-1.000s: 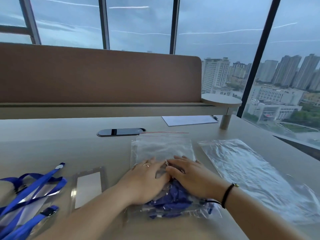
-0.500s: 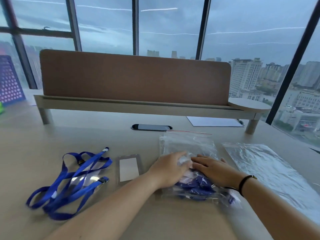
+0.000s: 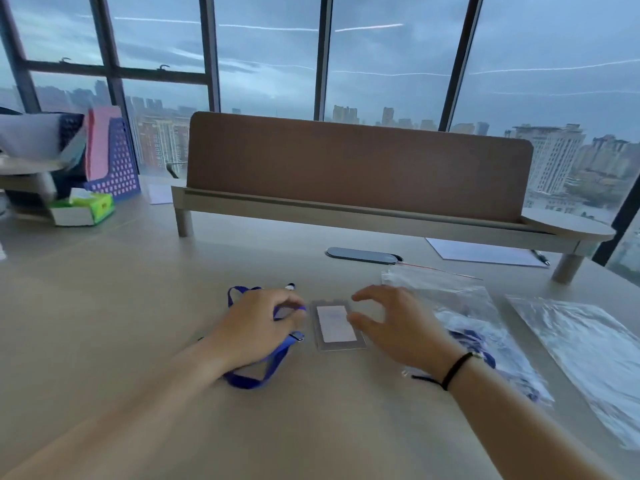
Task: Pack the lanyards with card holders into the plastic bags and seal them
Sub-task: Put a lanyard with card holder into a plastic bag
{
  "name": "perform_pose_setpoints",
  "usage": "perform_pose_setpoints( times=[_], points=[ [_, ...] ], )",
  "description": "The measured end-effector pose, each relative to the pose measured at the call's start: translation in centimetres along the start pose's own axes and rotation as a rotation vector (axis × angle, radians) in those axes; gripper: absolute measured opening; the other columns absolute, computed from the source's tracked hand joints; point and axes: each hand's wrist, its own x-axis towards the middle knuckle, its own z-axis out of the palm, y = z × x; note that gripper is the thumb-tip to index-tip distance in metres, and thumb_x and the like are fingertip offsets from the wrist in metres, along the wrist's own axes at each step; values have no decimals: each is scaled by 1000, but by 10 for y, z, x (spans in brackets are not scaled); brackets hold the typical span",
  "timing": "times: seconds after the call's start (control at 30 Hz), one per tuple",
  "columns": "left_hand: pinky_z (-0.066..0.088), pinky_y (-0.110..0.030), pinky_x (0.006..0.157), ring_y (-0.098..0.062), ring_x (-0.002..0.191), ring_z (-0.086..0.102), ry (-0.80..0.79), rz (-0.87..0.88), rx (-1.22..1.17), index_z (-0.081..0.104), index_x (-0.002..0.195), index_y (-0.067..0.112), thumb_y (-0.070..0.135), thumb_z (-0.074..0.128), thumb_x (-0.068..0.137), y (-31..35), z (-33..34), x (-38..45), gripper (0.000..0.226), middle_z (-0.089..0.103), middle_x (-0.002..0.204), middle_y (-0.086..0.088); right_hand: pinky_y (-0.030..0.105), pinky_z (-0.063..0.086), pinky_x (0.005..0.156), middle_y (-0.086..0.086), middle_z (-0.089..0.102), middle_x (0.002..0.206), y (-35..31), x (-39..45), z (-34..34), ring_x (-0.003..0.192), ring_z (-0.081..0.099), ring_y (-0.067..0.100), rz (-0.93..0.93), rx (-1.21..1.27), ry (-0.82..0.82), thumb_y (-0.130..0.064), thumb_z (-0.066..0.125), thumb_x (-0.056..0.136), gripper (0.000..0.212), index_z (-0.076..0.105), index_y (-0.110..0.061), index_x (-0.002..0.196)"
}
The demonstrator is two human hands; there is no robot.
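Observation:
A bunch of blue lanyards lies on the table left of centre. My left hand sits on top of it, fingers curled around a strap. Just to its right lies a clear card holder with a white card inside. My right hand hovers at the holder's right edge, fingers and thumb spread, holding nothing. A plastic bag with blue lanyards inside lies flat to the right of that hand. Empty plastic bags lie further right.
A raised desk shelf with a brown partition runs across the back. Under it are a dark cable port, a sheet of paper and a pen. A green tissue box and a purple file rack stand far left.
Both hands left the filled bag and moved left. My left hand now grips the loose lanyards and my right hand hovers open by the card holder. The camera swung left.

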Motion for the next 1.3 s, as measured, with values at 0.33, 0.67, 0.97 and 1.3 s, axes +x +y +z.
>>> perform_pose_setpoints(
  times=[0.33, 0.67, 0.97, 1.3],
  points=[
    [41, -26, 88, -9, 112, 49, 115, -53, 181, 66, 114, 38, 61, 63, 84, -70, -24, -6, 38, 57, 106, 18, 30, 41, 103, -13, 62, 119, -55, 7, 85, 115, 53, 10, -101, 105, -168, -19, 54, 82, 38, 63, -33, 116],
    [39, -22, 76, -3, 80, 50, -59, 308, 335, 69, 88, 29, 80, 53, 74, -37, -11, -24, 55, 62, 80, 15, 30, 47, 72, -9, 68, 78, -49, -1, 86, 80, 58, 10, -137, 157, 87, -31, 57, 95, 19, 71, -28, 83],
    [48, -22, 65, -11, 55, 53, 24, 9, -571, 71, 76, 17, 18, 62, 97, -30, -31, -19, 23, 55, 51, 3, 24, 36, 41, 3, 45, 53, -53, 4, 52, 39, 41, 17, 291, 994, 262, -15, 60, 95, 18, 67, -9, 80],
    [42, -39, 72, -18, 55, 33, 35, -93, -1334, 58, 78, 11, 33, 56, 94, -34, -50, -15, 27, 31, 61, -1, 21, 36, 40, 1, 46, 60, -47, 1, 30, 45, 40, 10, 327, 1626, 42, -21, 71, 79, 10, 69, -15, 70]
  ],
)
